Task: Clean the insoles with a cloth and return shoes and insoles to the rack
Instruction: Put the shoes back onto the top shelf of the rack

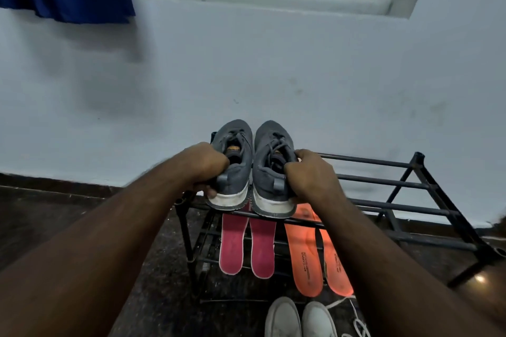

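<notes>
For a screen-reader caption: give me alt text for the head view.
Both hands, left and right, grip grey sneakers at the heels on a black rack's top tier; pink insoles and orange insoles lie below.

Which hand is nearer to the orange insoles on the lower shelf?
Right. The right hand grips the right grey shoe directly above the orange insoles; the left hand is further left.
</notes>
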A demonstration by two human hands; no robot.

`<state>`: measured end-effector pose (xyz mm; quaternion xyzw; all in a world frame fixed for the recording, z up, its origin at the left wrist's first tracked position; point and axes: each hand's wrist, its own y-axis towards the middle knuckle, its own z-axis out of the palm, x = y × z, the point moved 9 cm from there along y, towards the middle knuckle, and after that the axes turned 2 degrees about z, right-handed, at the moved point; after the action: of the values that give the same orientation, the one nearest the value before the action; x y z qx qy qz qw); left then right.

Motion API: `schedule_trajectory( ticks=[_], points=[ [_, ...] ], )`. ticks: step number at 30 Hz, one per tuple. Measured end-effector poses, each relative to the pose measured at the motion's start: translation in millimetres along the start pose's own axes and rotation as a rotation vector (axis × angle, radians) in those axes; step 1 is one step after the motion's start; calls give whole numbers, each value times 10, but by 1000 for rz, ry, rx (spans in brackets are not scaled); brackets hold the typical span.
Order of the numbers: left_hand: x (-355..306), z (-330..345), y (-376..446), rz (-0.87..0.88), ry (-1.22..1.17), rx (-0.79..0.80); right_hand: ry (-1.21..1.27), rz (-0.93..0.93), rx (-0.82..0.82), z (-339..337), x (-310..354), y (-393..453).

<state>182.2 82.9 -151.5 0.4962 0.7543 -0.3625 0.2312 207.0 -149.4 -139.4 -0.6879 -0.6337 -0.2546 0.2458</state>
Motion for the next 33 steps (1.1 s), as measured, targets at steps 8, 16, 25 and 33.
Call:
schedule_trajectory(
  ticks=[8,16,25,33],
  points=[
    [17,48,-49,93,-111,-16,85,-34,-34,56,-36,3],
    [60,-53,-595,363,59,-558,201,-132,-328,-353,-336,-448],
    [1063,1094,-2053,446,148,-407,26,0,-322,-265,-1880,-2259],
    [2070,2338,-2695,338,367,1,-306,107,86,897,-2855,-3532]
  ],
)
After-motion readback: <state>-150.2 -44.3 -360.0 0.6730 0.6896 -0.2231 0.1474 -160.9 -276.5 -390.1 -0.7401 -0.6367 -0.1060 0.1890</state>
